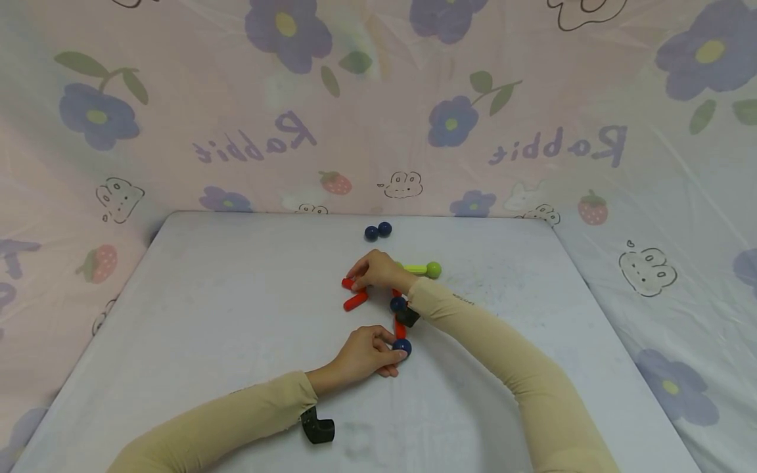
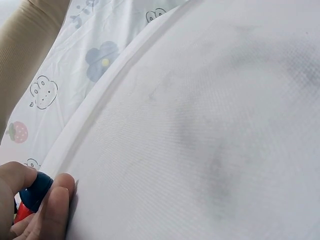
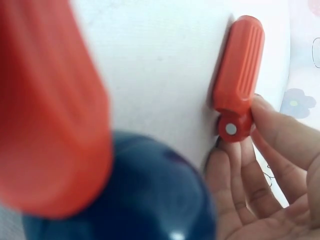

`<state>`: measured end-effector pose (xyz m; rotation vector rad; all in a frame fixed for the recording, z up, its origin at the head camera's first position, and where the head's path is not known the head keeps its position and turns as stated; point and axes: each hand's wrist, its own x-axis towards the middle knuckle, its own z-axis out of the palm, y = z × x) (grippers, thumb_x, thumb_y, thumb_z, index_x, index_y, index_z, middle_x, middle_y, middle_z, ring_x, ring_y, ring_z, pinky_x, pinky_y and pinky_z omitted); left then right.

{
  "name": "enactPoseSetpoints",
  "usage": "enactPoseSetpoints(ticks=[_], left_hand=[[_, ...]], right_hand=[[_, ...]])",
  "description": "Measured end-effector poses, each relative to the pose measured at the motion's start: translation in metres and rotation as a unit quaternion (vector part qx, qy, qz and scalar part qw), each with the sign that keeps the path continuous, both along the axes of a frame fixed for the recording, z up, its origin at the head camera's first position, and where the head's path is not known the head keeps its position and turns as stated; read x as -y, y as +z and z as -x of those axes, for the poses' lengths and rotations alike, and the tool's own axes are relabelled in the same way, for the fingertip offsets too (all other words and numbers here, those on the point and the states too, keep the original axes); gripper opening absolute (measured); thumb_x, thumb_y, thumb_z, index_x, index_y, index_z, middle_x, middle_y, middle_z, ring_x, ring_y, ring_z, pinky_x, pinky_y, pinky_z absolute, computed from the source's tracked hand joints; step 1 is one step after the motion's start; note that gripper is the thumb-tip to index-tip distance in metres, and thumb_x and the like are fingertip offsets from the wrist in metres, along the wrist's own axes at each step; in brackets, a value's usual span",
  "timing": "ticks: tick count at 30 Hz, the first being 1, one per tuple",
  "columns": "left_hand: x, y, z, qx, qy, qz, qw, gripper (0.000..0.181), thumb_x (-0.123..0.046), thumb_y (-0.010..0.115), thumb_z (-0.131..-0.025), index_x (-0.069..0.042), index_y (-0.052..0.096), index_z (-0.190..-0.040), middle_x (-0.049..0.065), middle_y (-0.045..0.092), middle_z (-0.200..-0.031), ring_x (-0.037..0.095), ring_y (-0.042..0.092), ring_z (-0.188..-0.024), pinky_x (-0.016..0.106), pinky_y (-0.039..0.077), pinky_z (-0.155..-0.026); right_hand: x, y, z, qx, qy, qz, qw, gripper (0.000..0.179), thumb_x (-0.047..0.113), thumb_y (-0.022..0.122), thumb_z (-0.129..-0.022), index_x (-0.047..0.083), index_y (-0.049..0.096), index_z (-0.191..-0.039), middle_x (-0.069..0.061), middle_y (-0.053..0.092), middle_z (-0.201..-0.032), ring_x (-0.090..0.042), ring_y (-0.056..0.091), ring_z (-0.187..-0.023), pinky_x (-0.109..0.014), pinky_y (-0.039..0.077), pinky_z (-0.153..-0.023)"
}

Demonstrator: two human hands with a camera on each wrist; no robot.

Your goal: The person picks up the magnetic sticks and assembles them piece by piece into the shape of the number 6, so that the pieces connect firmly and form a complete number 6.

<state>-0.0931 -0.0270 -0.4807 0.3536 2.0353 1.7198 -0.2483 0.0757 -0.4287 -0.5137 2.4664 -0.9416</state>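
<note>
Pinching near blue ball [image 1: 402, 348] betw. thumb & fingers of left hand [image 1: 363, 351], grip narrow; same pinch in left wrist view, w/ a bit of red just beyond. Prob. held so to steady near end of the line: from that ball to lower red rod [image 1: 400, 327], then middle blue ball [image 1: 398, 304], then upper red rod [image 1: 396, 293], part-hidden by right wrist. Can't tell about any join at far end.

Gripping far loose red rod [image 1: 347, 283] in right hand [image 1: 377, 269], also narrow, thumb opp. fingers; in right wrist view, seen end-on w/ round silver disc, prob. a magnet for catching on balls. Lying just beside, on white table [image 1: 236, 282]: near loose red rod [image 1: 355, 301], prob. so placed for easy reach.

Beyond right wrist, green rod [image 1: 416, 269] w/ green ball [image 1: 434, 270] at right end, prob. stuck by magnet too; at other end, second green ball [image 1: 399, 265], mostly covered by hand. Toward table's far edge, well apart from rest: two far blue balls [image 1: 385, 229] side by side, prob. put there to be clear of both hands. At each wrist, black camera [image 1: 318, 429], presumably for close view of handwork
</note>
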Motion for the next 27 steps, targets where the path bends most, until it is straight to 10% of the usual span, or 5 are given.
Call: enactPoseSetpoints(ticks=[27], left_hand=[[-0.001,0.002,0.0,0.001,0.004,0.003,1.0,0.037,-0.017,0.076,-0.087,0.004,0.061,-0.113,0.018,0.074,-0.077,0.021,0.073,-0.062,0.027,0.059,-0.059]], right_hand=[[-0.007,0.014,0.005,0.006,-0.001,0.021,0.9998,0.026,0.014,0.077,-0.084,0.013,0.075,-0.11,-0.004,0.076,-0.087,-0.016,0.067,-0.08,-0.021,0.05,-0.07]])
